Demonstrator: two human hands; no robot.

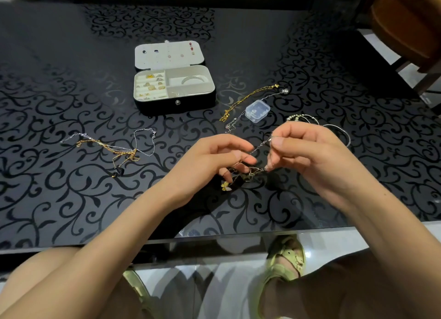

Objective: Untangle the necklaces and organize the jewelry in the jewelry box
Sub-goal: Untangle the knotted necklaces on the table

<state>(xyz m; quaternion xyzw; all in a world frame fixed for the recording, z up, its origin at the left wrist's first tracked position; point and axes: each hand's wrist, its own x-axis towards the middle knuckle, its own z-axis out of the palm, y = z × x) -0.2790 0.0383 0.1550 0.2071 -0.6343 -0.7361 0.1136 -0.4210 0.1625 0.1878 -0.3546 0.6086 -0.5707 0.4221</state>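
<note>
Head view: both hands point(262, 156) pinch a thin silver chain point(261, 144).

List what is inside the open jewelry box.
The jewelry box holds rings at left, a bangle at right and a thin chain below it. Nothing is covered.

Partly hidden behind the fingers point(241, 155): tangled chains point(248, 173), knot unreadable. Too small to identify: pieces in the jewelry box point(175, 103), contents of the clear case point(257, 111). Cut off at the right edge: chair point(410, 25).
</note>
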